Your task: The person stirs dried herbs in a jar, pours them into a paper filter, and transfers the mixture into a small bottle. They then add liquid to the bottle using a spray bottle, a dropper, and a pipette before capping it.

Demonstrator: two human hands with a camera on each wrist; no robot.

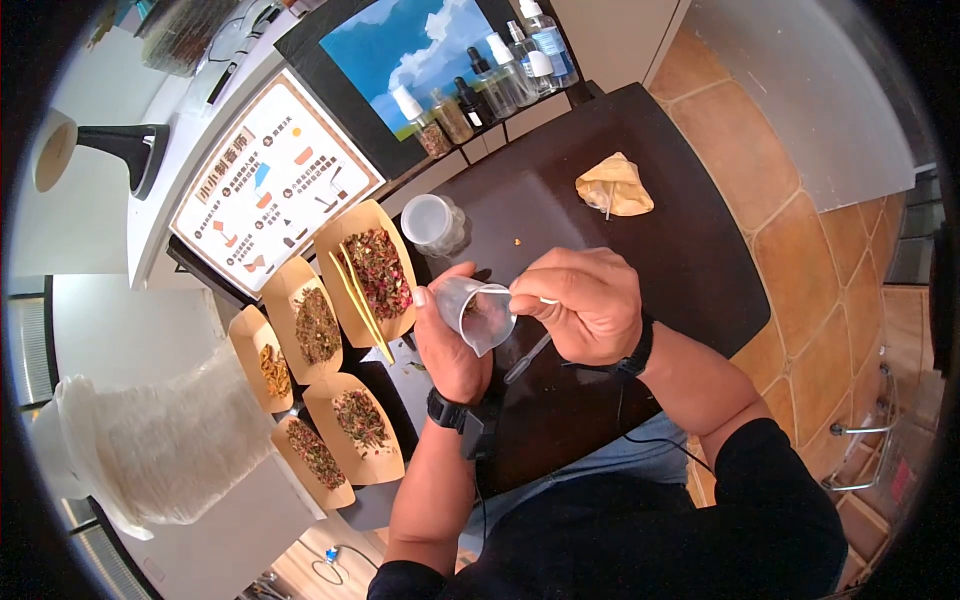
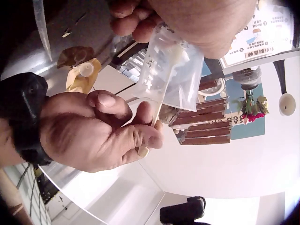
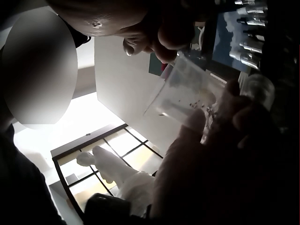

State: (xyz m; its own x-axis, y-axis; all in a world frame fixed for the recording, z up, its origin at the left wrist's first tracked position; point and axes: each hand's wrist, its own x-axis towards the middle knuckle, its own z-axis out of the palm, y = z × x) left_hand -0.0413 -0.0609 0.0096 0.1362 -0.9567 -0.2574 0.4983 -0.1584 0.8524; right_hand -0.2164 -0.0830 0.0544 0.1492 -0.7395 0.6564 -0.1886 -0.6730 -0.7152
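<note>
My left hand [image 1: 452,345] grips a translucent plastic cup [image 1: 464,306] with a pouring lip, tilted toward me. Between the thumb and fingers of my right hand [image 1: 590,305] is the end of a thin pale stick [image 2: 161,101]; its other end reaches inside the cup. Dark bits of dried plant [image 3: 208,108] cling low in the cup in the right wrist view. Under my right hand on the dark table lies a clear plastic dropper [image 1: 527,360]. A lidded clear jar [image 1: 434,228] stands just beyond my left hand.
Left of the cup sit several paper trays [image 1: 322,398] of dried herbs and petals, yellow tongs [image 1: 362,310] across the largest. A crumpled tan paper cup [image 1: 614,186] lies at the table's far right. Several small bottles [image 1: 470,102] and an instruction sign [image 1: 275,185] stand behind.
</note>
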